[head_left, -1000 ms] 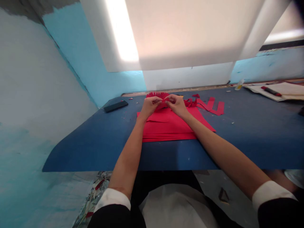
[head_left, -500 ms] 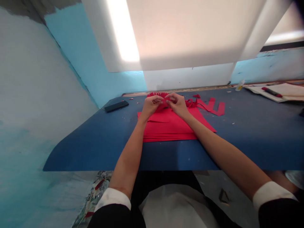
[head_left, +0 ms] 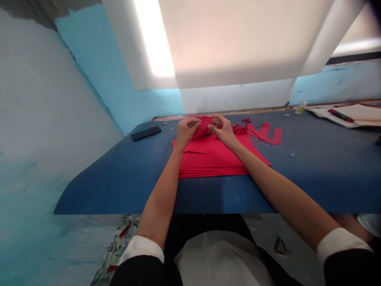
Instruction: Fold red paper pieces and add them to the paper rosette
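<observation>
No lettering, brand, number or sign legible. Small bottle (head_left: 301,107) at back right of desk (head_left: 312,171): yellowish patch, too small to tell whether a label. Red-and-black marker (head_left: 341,115) lying on papers (head_left: 361,112): any print on the barrel too small to read. Papers: no writing can be made out at this angle. Dark flat object (head_left: 145,133), left: no readable mark. Stacked red sheets (head_left: 214,159): visible faces plain.

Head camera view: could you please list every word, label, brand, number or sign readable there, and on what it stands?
No text can be read.
Small bottle: any label is too small.
Marker: any print is too blurred.
Held red paper: no writing visible.
</observation>
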`<state>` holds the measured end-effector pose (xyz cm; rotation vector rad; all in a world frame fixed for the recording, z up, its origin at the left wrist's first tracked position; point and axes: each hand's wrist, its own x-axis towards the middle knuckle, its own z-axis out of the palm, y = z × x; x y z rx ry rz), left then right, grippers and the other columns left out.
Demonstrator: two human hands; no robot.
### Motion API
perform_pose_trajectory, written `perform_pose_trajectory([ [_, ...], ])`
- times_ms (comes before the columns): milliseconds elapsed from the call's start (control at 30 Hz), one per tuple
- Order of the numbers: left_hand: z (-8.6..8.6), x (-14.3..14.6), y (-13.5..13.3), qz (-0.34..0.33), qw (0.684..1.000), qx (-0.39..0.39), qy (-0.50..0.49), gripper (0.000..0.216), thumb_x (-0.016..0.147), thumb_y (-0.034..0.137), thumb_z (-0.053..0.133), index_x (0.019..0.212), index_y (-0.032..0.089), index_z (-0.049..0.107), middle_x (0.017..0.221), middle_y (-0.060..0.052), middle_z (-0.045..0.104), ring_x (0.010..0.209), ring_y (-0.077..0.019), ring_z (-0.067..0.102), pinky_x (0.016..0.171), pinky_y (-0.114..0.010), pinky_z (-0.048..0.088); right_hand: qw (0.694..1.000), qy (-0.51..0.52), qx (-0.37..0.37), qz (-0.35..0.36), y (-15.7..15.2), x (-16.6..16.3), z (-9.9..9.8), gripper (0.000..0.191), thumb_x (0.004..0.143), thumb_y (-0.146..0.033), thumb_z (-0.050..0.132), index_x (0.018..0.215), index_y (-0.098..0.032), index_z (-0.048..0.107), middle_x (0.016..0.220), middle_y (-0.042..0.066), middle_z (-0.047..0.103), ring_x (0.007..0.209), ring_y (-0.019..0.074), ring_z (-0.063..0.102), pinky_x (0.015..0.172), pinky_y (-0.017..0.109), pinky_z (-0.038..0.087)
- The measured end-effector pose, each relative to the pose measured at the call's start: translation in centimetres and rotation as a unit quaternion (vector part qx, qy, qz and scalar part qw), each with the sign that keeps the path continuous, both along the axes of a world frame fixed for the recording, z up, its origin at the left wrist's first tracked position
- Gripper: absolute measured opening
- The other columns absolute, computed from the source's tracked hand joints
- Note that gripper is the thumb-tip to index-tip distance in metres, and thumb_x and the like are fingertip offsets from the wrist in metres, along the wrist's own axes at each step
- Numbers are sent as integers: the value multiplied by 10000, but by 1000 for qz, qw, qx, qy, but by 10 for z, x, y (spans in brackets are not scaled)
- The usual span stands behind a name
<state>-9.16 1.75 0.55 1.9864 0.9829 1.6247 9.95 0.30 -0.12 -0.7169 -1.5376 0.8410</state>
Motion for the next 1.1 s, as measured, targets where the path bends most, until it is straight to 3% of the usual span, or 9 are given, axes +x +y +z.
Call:
perform_pose_trajectory([
  [100,0,0,0,-1,1000,8,1,132,911,324,773,917,192,785,894,-43,825,800,-158,739,777,-298,588,999,-43,-17,9,0,1,-1,365,800,-519,801,896,-241,586,681,-15,588,661,160,564,614,302,469],
  [200,-1,0,0,-9,1000,10,6,150,926,326,786,919,176,778,901,-43,822,805,-148,734,775,-295,575,995,-89,-22,40,-2,-2,-1,411,830,-565,768,729,-220,567,597,-13,571,581,130,510,573,292,417],
  [567,2,0,-7,3,997,29,72,67,926,214,788,902,153,776,926,-45,812,835,-139,724,754,-295,533,994,-92,-16,49,-5,-2,0,616,762,-807,758,731,-218,582,599,5,604,560,140,525,549,296,412],
  [933,1,1,-6,-32,998,26,43,83,881,254,803,854,181,775,867,-53,795,795,-152,719,744,-283,558,993,-109,11,34,-7,0,0,741,784,-950,603,678,-217,599,604,28,610,570,149,511,570,312,388],
  [1100,3,1,-9,-35,997,32,67,92,918,239,767,984,205,822,897,-42,762,801,-142,678,756,-281,540,992,-122,14,20,-7,0,0,782,797,-977,542,635,-215,601,583,48,609,556,161,528,569,321,398],
])
